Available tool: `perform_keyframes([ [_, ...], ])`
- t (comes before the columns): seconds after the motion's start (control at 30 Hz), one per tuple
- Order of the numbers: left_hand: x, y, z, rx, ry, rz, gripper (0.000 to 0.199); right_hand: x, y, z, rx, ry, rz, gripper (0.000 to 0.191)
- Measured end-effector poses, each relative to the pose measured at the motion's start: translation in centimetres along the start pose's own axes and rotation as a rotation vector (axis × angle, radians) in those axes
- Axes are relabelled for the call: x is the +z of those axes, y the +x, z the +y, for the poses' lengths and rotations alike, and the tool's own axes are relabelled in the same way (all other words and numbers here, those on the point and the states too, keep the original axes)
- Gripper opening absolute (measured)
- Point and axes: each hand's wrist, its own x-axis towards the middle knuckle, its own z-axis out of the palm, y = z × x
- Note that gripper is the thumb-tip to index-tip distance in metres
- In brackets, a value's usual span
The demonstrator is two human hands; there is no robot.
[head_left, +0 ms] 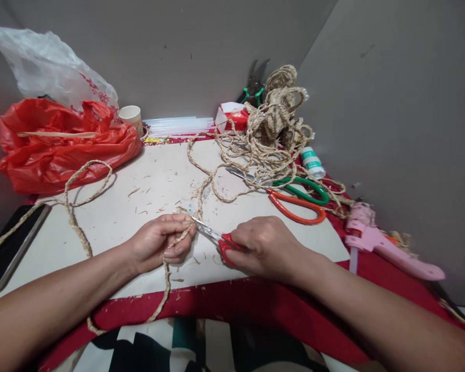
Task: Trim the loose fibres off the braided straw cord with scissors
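Spotting red characters (pixel 95 89) across the translucent plastic bag (pixel 50 62), creasing too heavily for reading! Turning to the paper cup (pixel 129 114): glimpsing small print (pixel 138 127) down its side, catching no clear word. Checking the white-and-green roll (pixel 312 159) too, seeing green bands (pixel 314 165), getting nothing legible off them either.

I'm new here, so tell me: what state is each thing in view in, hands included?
Left hand: pinching the braided cord
Right hand: gripping the small scissors
Small scissors: held, tips at the left hand
Braided cord: pinched, trailing loosely
Rope heap: tangled
Large scissors: lying down, partly under the heap
Pruners: blades apart
Phone: lying flat, screen dark
Paper cup: upright
Red bag: crumpled
White bag: crumpled
Glue gun: lying unheld
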Motion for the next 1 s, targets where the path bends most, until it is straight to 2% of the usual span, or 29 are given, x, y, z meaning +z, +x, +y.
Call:
perform_keyframes([
  [0.13, 0.0, 0.0, 0.1, 0.015, -0.003, 0.003, 0.024, 0.2, -0.1, 0.0, 0.002, 0.008, 0.029, 0.032],
  [0.23, -0.1, 0.0, 0.1, 0.017, -0.005, 0.004, 0.023, 0.1, 0.1, -0.1, 0.075, 0.161, 0.049, 0.033],
  [0.3, -0.1, 0.0, 0.1, 0.01, -0.012, 0.017, 0.021, -0.3, 0.5, -0.2, 0.187, 0.354, 0.064, 0.038],
  [0.43, 0.1, -0.2, -0.1, 0.023, 0.01, 0.04, 0.017, -1.5, 1.2, -0.4, 0.501, 0.804, 0.062, 0.049],
  [0.53, 0.3, -0.3, -0.2, 0.041, 0.074, 0.03, 0.016, -1.5, 1.3, -0.2, 0.632, 1.082, 0.037, 0.048],
  [0.77, 1.0, -0.6, -0.6, 0.012, 0.312, 0.024, 0.024, 0.3, 1.4, -0.1, 0.681, 1.633, 0.023, 0.034],
  [0.9, 1.3, -0.8, -0.7, -0.016, 0.444, 0.033, 0.028, 0.4, 1.6, -0.5, 0.725, 1.797, 0.007, 0.036],
  [1.0, 1.3, -0.8, -0.6, -0.018, 0.458, 0.013, 0.029, 0.2, 1.6, -0.6, 0.758, 1.86, 0.023, 0.037],
])
